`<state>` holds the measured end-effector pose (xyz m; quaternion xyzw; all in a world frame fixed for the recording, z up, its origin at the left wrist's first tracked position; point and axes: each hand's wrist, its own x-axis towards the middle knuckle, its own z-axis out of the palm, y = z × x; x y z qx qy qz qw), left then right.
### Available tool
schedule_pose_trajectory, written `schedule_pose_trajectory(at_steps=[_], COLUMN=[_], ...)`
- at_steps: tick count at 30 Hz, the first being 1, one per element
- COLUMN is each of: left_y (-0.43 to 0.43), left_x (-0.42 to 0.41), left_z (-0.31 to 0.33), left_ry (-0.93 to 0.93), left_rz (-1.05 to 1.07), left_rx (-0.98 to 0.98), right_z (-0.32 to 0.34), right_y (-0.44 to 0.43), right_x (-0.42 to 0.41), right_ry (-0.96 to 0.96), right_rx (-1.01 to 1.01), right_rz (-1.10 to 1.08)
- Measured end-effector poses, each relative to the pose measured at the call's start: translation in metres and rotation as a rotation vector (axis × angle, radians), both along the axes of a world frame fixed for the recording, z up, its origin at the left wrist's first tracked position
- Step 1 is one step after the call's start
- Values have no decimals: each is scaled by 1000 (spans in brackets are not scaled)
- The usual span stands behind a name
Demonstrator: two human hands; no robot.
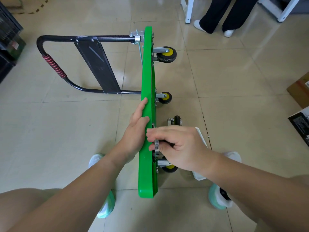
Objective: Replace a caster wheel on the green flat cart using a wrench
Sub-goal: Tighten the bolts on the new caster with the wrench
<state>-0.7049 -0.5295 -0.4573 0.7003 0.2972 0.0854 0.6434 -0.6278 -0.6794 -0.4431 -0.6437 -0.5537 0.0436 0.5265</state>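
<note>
Both forearms reach in from the bottom edge toward the green flat cart (148, 114), which stands on its long side edge on the tiled floor (66, 131), deck facing left and underside facing right. The left hand (138, 129) lies flat and unclenched against the deck, fingers along the upper edge. The right hand (177, 146) is clenched around a caster (157, 147), pressing its metal plate against the underside. Three yellow-hubbed wheels are mounted: one near (169, 167), one at the middle (165, 97), one far (166, 54). A loose caster (175, 121) lies on the floor just beyond the right hand. The black handle (70, 64) juts left. A bystander's dark-trousered legs (219, 15) stand farther off; cardboard boxes (299, 91) sit at right.
</note>
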Motion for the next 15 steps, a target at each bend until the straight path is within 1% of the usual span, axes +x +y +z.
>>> schedule_pose_trajectory(at_steps=[3,7,11,13,15], left_y=[2,3,4,3,3], left_x=[0,-1,-1,-1,0], left_z=[-2,-1,-1,0,-1], left_ry=[1,5,2,3,0], left_rz=[-6,-10,-13,-7,-10], left_rx=[-8,-14,-12,-16,-20], right_z=[2,-10,-20,-25,-28], right_y=[4,4,2,0,0], right_x=[7,-3,0,-1,-2], right_ry=[-70,-216,-208,-237,-226], right_rx=[63,59,99,91,93], right_rz=[-50,45,55,53,24])
